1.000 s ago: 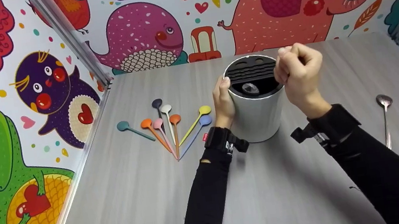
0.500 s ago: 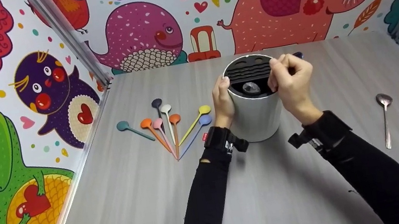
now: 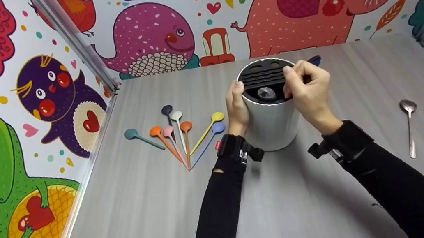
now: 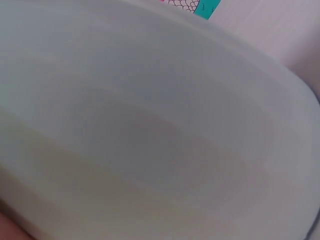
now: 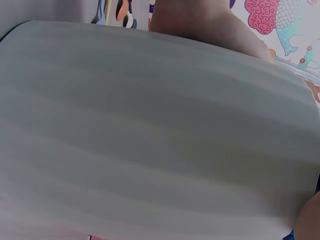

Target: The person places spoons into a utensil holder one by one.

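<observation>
A pale grey utensil holder (image 3: 271, 127) stands upright on the table, its black slotted insert (image 3: 266, 75) facing up. From the insert's front opening shows a shiny silver rounded piece (image 3: 266, 93). My left hand (image 3: 237, 109) grips the holder's left side, thumb at the rim. At the right rim my right hand (image 3: 309, 90) is curled, thumb and fingertips over the opening, holding a dark blue thing with a rounded end (image 3: 315, 60) that sticks out behind the knuckles; its kind is mostly hidden. The holder's wall (image 4: 150, 115) fills both wrist views.
Left of the holder several coloured spoons lie fanned out, among them a yellow spoon (image 3: 217, 117) and a teal spoon (image 3: 131, 134). A metal spoon (image 3: 408, 108) lies at the right. Printed wall panels (image 3: 296, 7) border the table.
My right hand has come down and left to the holder's right rim, and the dark blue end has come into view behind it. My left hand and the holder have stayed put.
</observation>
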Demonstrator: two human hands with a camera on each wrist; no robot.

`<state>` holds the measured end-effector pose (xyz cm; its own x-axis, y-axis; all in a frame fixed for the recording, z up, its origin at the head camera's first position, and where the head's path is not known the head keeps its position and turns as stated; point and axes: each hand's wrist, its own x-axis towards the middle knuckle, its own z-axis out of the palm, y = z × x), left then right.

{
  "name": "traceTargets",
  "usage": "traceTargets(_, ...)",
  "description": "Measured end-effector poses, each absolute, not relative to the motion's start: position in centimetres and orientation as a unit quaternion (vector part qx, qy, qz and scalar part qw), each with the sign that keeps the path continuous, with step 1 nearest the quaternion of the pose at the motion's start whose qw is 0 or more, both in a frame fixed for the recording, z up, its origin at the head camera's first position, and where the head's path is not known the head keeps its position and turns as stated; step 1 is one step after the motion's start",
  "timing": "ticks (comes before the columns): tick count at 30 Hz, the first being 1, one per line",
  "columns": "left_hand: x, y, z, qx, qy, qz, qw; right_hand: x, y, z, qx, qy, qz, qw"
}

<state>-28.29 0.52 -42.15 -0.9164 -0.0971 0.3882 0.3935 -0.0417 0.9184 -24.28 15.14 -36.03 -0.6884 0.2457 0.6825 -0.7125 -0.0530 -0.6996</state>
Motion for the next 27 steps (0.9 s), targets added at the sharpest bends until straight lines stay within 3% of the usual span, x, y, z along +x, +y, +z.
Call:
traceTargets(12, -29.8, 0.7, -44.4, -0.103, -0.668, -0.716, 0.175, -23.2, 15.4, -35.0, 0.176, -0.624, 0.662, 0.375)
traceTargets(27, -27.3, 0.4, -41.0, -0.119, -0.671, -0.712, 0.171, -23.1, 16.0, -35.1, 0.203, -0.629, 0.602, 0.447)
